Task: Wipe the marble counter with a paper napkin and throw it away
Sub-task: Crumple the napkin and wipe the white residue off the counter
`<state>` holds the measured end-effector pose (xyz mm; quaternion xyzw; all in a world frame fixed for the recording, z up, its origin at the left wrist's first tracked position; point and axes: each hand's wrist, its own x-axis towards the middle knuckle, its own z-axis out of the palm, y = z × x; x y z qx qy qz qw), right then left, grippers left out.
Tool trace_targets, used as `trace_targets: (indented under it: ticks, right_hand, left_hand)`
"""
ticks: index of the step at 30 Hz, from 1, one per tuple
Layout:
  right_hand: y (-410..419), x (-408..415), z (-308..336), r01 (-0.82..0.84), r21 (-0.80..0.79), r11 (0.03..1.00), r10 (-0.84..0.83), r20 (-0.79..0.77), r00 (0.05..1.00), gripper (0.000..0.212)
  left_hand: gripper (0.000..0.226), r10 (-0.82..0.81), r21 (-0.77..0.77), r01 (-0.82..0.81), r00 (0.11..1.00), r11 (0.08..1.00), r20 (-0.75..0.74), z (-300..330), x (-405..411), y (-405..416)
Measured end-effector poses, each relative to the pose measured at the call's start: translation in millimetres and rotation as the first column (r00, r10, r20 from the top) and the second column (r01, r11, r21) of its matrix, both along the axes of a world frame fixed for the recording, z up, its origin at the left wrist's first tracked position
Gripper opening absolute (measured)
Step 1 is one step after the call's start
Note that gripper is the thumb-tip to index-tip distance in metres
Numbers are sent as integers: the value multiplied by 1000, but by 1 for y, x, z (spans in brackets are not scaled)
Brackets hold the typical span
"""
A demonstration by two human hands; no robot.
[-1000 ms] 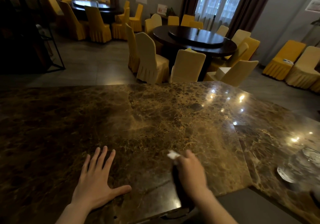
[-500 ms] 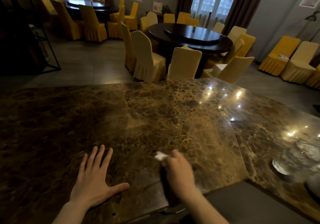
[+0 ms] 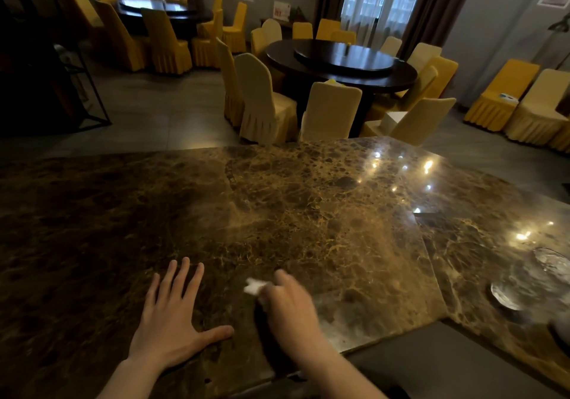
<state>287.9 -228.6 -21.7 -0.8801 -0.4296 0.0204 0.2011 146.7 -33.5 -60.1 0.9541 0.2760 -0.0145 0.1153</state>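
The brown marble counter (image 3: pixel 277 207) fills the lower half of the view. My right hand (image 3: pixel 291 309) presses a small crumpled white paper napkin (image 3: pixel 254 286) onto the counter near its front edge; only a corner of the napkin shows past my fingers. My left hand (image 3: pixel 171 321) lies flat on the marble just to the left, fingers spread, holding nothing. A narrow gap separates the two hands.
A glass dish (image 3: pixel 533 278) sits on the counter's angled right section. Beyond the counter stand cloth-covered chairs (image 3: pixel 262 102) around a dark round table (image 3: pixel 342 59). A black metal rack (image 3: pixel 77 90) stands at the left. The counter's near edge runs under my wrists.
My right hand has slid the napkin leftward along the counter, closer to my left hand. My left hand has stayed flat in place.
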Motion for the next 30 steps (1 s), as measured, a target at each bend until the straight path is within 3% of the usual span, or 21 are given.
trace_targets:
  ticks: [2, 4, 6, 8, 11, 14, 16, 19, 22, 24, 27, 29, 30]
  right_hand:
    - [-29, 43, 5, 227, -26, 974, -227, 16, 974, 12]
    - [-51, 77, 10, 471, -23, 882, -470, 8, 882, 16]
    - [-49, 80, 11, 559, -4, 829, -558, 30, 829, 12]
    - [-26, 51, 7, 488, 17, 873, -488, -3, 873, 8]
    - [15, -11, -1, 231, 34, 972, -229, -55, 972, 8]
    - [17, -25, -4, -20, 18, 1000, 20, -29, 999, 2]
    - [0, 2, 0, 19, 9, 1000, -20, 10, 1000, 7]
    - [-29, 51, 9, 284, -19, 959, -284, 9, 959, 16]
    - [-30, 50, 9, 408, -8, 913, -408, 37, 912, 12]
    - [-14, 20, 6, 340, 20, 940, -340, -8, 940, 9]
    - [2, -27, -2, 96, -6, 995, -96, -43, 994, 6]
    - [-10, -26, -3, -32, 0, 1000, 32, -53, 998, 8]
    - [-21, -14, -2, -18, 2, 1000, 18, -29, 999, 11]
  left_hand:
    - [140, 1, -17, -1, 1000, 1000, 24, 1, -1, 0]
    - [140, 6, -21, -5, 999, 1000, 33, 2, -2, 0]
    - [140, -1, -16, 1, 1000, 1000, 18, 2, -1, -2]
    - [140, 12, -24, -11, 999, 1000, 34, 2, 0, -2]
    - [140, 2, -14, -2, 1000, 1000, 9, 2, 0, -3]
    - [142, 7, -12, -7, 1000, 1000, 23, 3, 0, -4]
    - [141, -1, -7, 1, 1000, 1000, 2, 5, -1, -3]
    - [141, 4, -7, -4, 1000, 1000, 2, 8, -2, -4]
    - [142, 2, -2, -2, 1000, 1000, -17, 8, -1, -5]
    - [141, 0, 7, 0, 1000, 1000, -19, 9, 0, -6]
    - [141, -1, 10, 2, 1000, 1000, -16, 8, 1, -6]
    - [142, -2, 6, 2, 1000, 1000, -2, 8, 0, -5]
    - [142, -5, 2, 5, 1000, 1000, 0, 8, 0, -5]
